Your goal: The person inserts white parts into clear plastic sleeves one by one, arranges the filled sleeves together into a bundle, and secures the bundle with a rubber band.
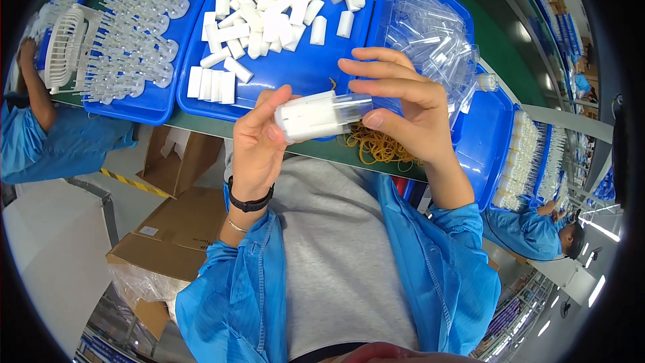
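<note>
My left hand grips a white block between thumb and fingers, above the near edge of the workbench. A clear plastic sleeve sticks out from the block's right end. My right hand is beside that sleeve, its fingers spread and its thumb by the sleeve's end; whether it touches is hard to tell. Below the sleeve lies a heap of tan rubber bands. Just beyond my hands, a blue tray holds many loose white blocks, with several lined up in a row.
Another blue tray at the right holds clear sleeves. At the left, a tray carries clear pronged parts beside a white fan. Cardboard boxes stand below the bench. Co-workers sit on both sides.
</note>
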Available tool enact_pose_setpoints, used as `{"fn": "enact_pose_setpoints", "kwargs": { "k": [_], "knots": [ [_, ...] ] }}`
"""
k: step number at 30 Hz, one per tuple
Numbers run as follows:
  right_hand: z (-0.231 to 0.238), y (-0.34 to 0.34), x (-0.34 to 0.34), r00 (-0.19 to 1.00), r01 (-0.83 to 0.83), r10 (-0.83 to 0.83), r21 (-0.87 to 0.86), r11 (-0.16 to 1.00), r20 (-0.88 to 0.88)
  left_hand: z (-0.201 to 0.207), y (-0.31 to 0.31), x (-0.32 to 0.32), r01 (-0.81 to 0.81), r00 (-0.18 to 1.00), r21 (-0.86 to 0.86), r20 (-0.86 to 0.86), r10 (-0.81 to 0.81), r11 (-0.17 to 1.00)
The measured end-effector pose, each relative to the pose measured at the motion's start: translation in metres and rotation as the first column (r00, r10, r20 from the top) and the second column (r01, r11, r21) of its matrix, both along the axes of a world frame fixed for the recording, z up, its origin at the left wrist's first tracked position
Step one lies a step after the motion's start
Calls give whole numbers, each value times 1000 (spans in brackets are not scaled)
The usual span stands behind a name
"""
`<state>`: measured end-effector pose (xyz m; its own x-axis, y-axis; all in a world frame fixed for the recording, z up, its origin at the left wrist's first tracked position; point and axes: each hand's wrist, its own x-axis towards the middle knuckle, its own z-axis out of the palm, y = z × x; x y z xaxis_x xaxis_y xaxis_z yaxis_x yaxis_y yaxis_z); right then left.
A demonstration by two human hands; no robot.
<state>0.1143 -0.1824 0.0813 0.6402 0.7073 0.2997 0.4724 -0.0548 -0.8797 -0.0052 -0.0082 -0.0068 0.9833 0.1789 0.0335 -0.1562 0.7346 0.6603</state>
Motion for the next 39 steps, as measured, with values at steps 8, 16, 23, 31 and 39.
{"fn": "enact_pose_setpoints", "kwargs": {
  "k": [8, 16, 23, 31, 39],
  "knots": [
    [-10, 6, -10, 972, -68, 56, -47, 997, -230, 4, 5, -2, -89, 996, 213, 28, 85, 973],
    [-14, 3, -9, 831, -108, 89, -4, 994, -549, 5, 12, -5, -87, 996, 470, 69, 62, 879],
    [-20, -2, -5, 760, -155, 93, -41, 987, -644, 8, 16, -3, 19, 1000, 481, 8, -27, 877],
    [-23, 2, -10, 705, -63, 62, 26, 998, -706, 7, 13, 0, 12, 1000, 445, -5, -11, 895],
    [-16, 1, -12, 928, -29, -18, -118, 993, -373, 16, 13, 3, -88, 992, 388, 121, 43, 918]
  ]
}}
